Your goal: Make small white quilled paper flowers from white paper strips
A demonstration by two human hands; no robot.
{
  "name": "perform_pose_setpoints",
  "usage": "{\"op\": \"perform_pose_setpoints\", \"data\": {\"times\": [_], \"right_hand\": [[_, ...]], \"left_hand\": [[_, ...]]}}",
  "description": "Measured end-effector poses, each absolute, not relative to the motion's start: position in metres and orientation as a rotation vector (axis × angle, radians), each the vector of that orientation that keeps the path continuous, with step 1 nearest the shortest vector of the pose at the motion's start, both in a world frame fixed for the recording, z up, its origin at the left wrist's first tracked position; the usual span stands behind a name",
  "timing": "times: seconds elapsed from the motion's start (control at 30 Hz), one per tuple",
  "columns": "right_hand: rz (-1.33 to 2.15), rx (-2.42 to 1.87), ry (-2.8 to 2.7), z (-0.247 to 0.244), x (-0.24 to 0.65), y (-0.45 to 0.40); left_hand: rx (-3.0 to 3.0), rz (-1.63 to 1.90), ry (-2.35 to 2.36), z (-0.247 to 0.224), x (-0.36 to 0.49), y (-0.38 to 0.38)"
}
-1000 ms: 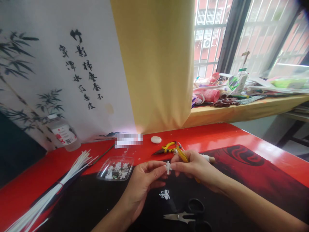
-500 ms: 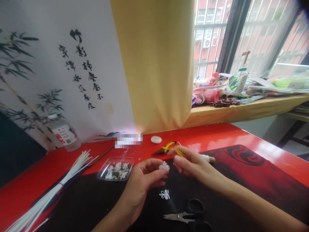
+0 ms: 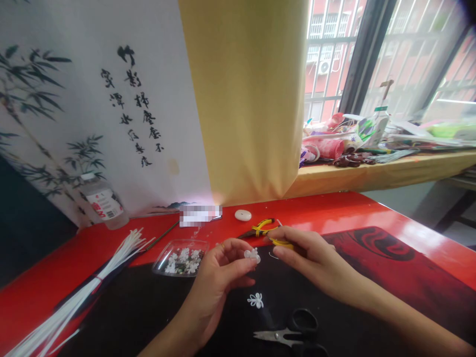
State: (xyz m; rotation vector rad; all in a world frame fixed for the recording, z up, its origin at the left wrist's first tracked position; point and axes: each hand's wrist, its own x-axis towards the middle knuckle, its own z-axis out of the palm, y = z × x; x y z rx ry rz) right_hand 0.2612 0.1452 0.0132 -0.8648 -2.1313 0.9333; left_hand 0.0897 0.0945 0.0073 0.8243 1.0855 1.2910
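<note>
A small white looped ornament [image 3: 252, 255] is pinched between the thumb and fingers of my left hand [image 3: 223, 272]. To its right, my right hand [image 3: 312, 253] has its thumb and fingers around a yellow object [image 3: 281, 243], apart from the ornament; whether this is a separate tool is hard to tell. Yellow-handled pliers [image 3: 260, 227] lie just behind my right hand. On the black mat below my hands rest a second white looped ornament [image 3: 256, 300] and black-handled scissors [image 3: 286, 337], their blades pointing left.
A clear tray [image 3: 182, 258] of white flower pieces stands left of my left hand. Farther left lies a bundle of white strips [image 3: 92, 287], with a bottle [image 3: 104, 203] behind. A white oval object [image 3: 243, 215] sits on the red table [image 3: 316, 216].
My right hand has turned slightly, its fingers and the yellow object now lying flatter. The ornament in my left hand has tilted. The whole view has shifted a little.
</note>
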Motion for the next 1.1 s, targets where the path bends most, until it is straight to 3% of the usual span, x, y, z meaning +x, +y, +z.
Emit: {"op": "perform_pose_setpoints", "data": {"times": [0.33, 0.77, 1.1], "right_hand": [[1.015, -0.869, -2.197, 0.010, 0.255, 0.139], [1.380, -0.839, -1.804, -0.008, 0.241, 0.127], [0.892, -0.914, -2.093, 0.013, 0.254, 0.132]], "left_hand": [[1.071, 1.285, 1.180, 0.001, 0.091, 0.093], [0.826, 1.380, 1.114, 0.003, 0.097, 0.090], [0.870, 1.405, 1.175, 0.007, 0.096, 0.089]]}}
